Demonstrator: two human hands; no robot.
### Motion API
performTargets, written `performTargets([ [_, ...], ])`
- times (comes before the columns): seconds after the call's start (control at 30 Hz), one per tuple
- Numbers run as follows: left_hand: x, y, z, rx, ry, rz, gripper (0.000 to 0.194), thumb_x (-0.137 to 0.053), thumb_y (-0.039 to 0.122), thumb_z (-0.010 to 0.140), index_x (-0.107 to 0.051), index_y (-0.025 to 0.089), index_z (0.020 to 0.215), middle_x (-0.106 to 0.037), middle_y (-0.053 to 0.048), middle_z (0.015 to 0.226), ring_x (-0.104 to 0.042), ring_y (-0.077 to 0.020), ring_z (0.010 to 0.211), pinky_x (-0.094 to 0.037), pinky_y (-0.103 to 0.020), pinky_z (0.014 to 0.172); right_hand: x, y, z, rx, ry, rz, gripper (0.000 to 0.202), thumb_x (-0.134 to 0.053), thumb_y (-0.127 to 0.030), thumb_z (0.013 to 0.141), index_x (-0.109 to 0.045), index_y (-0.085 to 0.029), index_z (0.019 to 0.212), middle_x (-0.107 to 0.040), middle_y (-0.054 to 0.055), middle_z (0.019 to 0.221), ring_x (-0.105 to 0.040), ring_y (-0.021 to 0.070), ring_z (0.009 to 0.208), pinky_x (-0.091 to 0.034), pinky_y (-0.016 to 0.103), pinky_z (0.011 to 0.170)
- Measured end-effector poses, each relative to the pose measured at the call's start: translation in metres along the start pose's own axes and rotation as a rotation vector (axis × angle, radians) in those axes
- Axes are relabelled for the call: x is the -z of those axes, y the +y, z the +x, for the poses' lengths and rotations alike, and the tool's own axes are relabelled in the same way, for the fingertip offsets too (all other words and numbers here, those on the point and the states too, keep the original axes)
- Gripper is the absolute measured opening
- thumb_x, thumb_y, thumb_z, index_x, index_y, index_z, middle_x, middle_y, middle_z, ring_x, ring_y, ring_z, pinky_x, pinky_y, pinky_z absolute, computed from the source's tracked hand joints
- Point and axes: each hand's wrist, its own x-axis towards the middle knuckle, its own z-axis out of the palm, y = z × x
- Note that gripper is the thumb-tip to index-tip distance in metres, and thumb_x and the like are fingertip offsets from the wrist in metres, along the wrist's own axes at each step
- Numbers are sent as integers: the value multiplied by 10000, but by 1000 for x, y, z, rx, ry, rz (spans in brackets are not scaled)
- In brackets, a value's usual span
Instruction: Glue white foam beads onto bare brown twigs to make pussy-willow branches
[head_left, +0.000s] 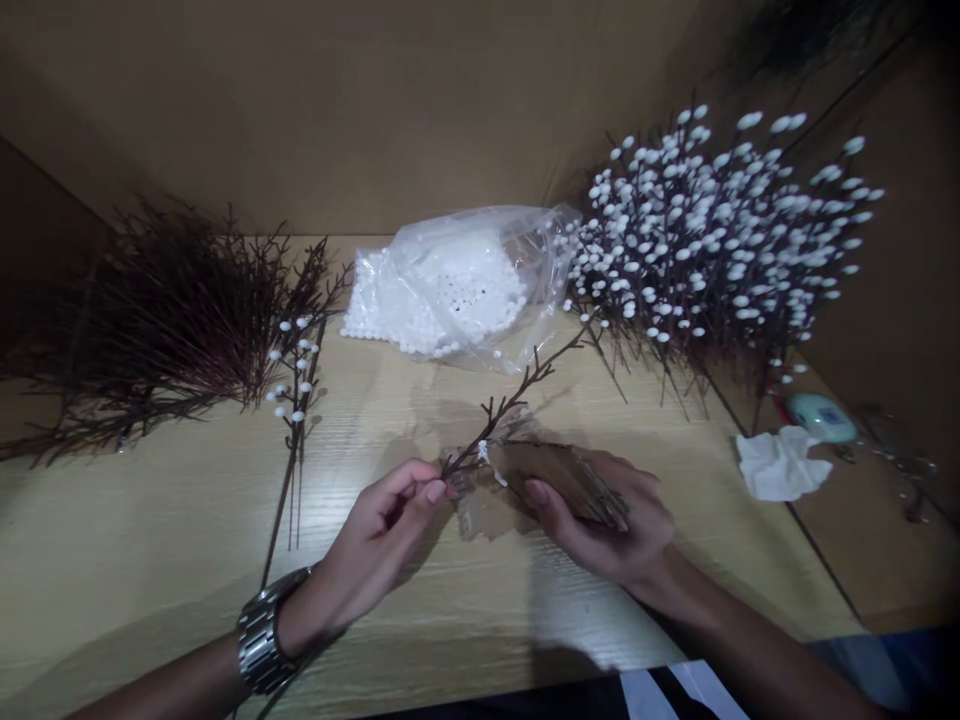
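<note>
Between thumb and fingertips, my left hand point(397, 510) pinches the lower end of a bare brown branch point(514, 400) that slants up to the right. My right hand point(611, 520) grips a folded piece of brown cardboard point(559, 475). White paste point(484, 452) shows on the cardboard's left edge, right beside the branch. Under both hands, a torn cardboard scrap point(480, 510) lies on the table. Left of my left hand rests a stem with white buds point(298, 390).
Dark bare twigs point(187, 310) are piled at the left. A clear bag of white beads point(457, 290) lies at the back. White-budded stems point(697, 220) are bunched at the right, near a crumpled tissue point(784, 465) and a pale green object point(821, 418).
</note>
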Motion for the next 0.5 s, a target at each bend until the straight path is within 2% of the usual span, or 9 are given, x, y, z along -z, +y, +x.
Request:
performTargets([
  [0.07,0,1,0,-7,1,15,274,-494,454,1005,-608,219,921,-311,83,580,-251,-104,498,-224,-207,434,-1,1,-2,7,-7,3,181,-673,-69,814,-640,-194,940,-747,19,819,-702,143,645,-586,243,556],
  [0.23,1,-1,0,-17,-4,20,270,-489,455,1006,-619,228,937,-299,82,571,-246,-110,495,-221,-211,431,-2,4,-6,-15,-23,-14,225,-681,-92,829,-654,-208,1020,-759,15,859,-709,149,665,-602,262,563],
  [0.5,1,-3,0,-5,8,17,260,-497,450,1006,-601,231,912,-295,84,577,-246,-110,497,-245,-211,439,3,3,-4,18,6,-30,202,-695,-69,812,-658,-184,975,-748,25,824,-692,138,639,-596,249,566],
])
